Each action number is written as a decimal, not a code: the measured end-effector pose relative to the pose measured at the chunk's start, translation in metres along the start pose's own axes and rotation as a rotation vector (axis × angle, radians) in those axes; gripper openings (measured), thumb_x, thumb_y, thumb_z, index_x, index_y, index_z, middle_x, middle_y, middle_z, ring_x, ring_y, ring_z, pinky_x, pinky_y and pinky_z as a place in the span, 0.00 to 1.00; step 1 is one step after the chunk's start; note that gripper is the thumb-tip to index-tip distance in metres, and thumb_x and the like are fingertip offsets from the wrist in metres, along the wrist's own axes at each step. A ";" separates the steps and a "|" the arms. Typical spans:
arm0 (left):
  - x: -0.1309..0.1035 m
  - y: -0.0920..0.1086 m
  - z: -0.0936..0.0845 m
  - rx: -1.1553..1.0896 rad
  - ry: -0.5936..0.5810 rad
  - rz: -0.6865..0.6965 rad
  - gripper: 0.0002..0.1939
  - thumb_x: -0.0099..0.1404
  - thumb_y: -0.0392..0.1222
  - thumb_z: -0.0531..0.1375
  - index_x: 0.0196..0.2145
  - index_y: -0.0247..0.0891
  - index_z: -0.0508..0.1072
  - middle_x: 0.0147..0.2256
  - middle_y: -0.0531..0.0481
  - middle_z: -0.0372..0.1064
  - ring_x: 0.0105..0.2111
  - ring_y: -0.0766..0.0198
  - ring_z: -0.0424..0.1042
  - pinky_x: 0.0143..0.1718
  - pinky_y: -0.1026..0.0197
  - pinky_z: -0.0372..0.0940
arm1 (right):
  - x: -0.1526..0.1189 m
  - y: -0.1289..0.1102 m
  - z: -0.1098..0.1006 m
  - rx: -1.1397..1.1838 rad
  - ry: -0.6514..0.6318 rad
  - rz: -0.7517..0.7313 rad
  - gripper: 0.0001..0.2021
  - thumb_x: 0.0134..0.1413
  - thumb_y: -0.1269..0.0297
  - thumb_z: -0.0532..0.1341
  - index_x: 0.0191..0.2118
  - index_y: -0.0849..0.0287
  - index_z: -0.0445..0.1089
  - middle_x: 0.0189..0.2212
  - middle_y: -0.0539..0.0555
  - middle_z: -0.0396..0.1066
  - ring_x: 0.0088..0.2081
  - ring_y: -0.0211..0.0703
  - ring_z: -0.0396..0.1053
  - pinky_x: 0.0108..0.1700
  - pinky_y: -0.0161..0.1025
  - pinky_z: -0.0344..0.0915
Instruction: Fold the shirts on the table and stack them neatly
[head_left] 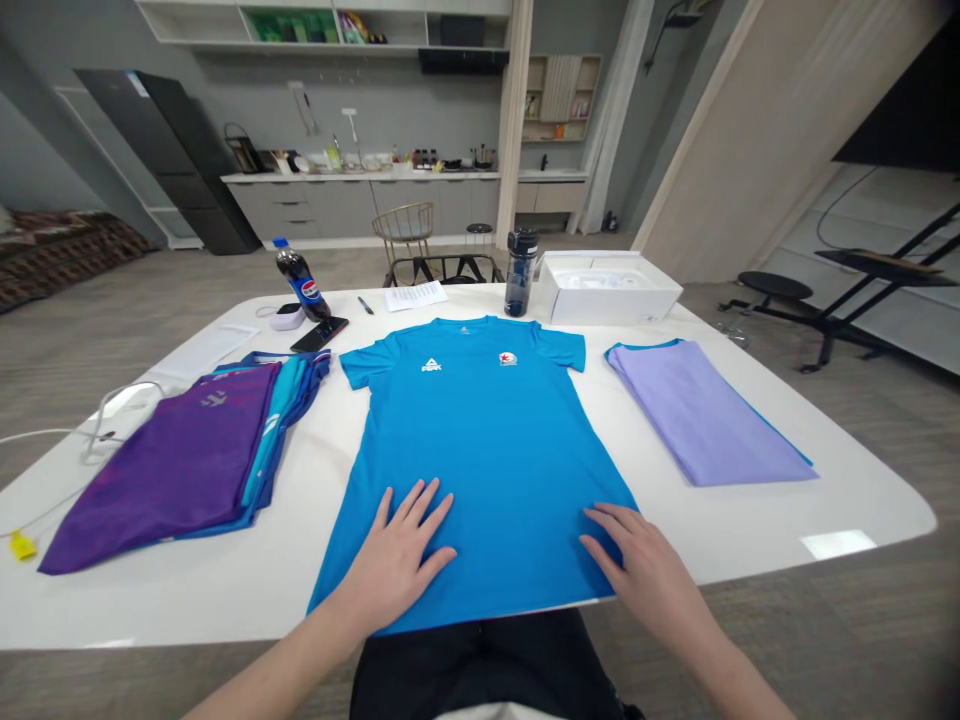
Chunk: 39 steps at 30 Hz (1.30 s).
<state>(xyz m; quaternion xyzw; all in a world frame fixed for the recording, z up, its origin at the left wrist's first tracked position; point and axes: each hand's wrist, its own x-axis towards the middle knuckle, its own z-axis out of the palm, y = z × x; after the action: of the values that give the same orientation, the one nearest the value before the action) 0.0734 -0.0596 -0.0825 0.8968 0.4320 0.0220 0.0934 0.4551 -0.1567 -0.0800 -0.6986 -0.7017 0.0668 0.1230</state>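
Flat beneath both open, empty hands, the blue shirt.

My blue tee: short slvs, crew neck, plain body. Lies flat on the white tbl right in front of me, front side up, unfolded. Collar at the far end, hem toward me along the tbl's near edge. Both slvs out to the sides, angled a bit down toward me. White PEAK logo w/ peak-shaped mark on the chest, L as I see it; round red & white badge w/ a star, R. Small white mark inside the collar too. Fabric mostly smooth.
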 end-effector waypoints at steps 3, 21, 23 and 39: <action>0.039 -0.008 -0.014 -0.040 -0.006 0.013 0.32 0.74 0.60 0.47 0.72 0.60 0.48 0.72 0.54 0.46 0.70 0.48 0.51 0.69 0.40 0.50 | 0.052 0.007 -0.025 0.032 -0.017 0.016 0.22 0.69 0.46 0.49 0.51 0.46 0.76 0.50 0.55 0.77 0.49 0.54 0.75 0.51 0.51 0.72; 0.491 -0.068 -0.053 -0.280 0.158 -0.165 0.21 0.75 0.43 0.53 0.61 0.33 0.68 0.50 0.31 0.75 0.48 0.52 0.75 0.49 0.52 0.65 | 0.413 0.142 -0.007 -0.391 0.044 0.372 0.20 0.68 0.60 0.51 0.55 0.63 0.73 0.52 0.71 0.69 0.55 0.65 0.64 0.51 0.59 0.62; 0.520 -0.080 -0.052 -0.271 0.131 -0.218 0.21 0.75 0.42 0.55 0.61 0.30 0.67 0.51 0.30 0.73 0.48 0.52 0.74 0.50 0.49 0.66 | 0.411 0.145 -0.003 -0.438 0.062 0.331 0.20 0.68 0.61 0.50 0.51 0.64 0.74 0.51 0.72 0.69 0.54 0.65 0.64 0.51 0.60 0.61; 0.516 -0.097 -0.034 -0.902 0.305 -0.377 0.09 0.71 0.38 0.57 0.48 0.38 0.69 0.41 0.42 0.76 0.41 0.60 0.76 0.46 0.57 0.68 | 0.375 0.053 -0.123 0.705 -0.091 0.200 0.12 0.61 0.57 0.58 0.28 0.55 0.64 0.20 0.49 0.65 0.25 0.39 0.64 0.28 0.35 0.59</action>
<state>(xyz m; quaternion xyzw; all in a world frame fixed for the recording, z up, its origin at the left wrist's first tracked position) 0.3174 0.4059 -0.0887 0.6603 0.5424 0.3195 0.4096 0.5415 0.2081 0.0538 -0.6748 -0.5684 0.3472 0.3179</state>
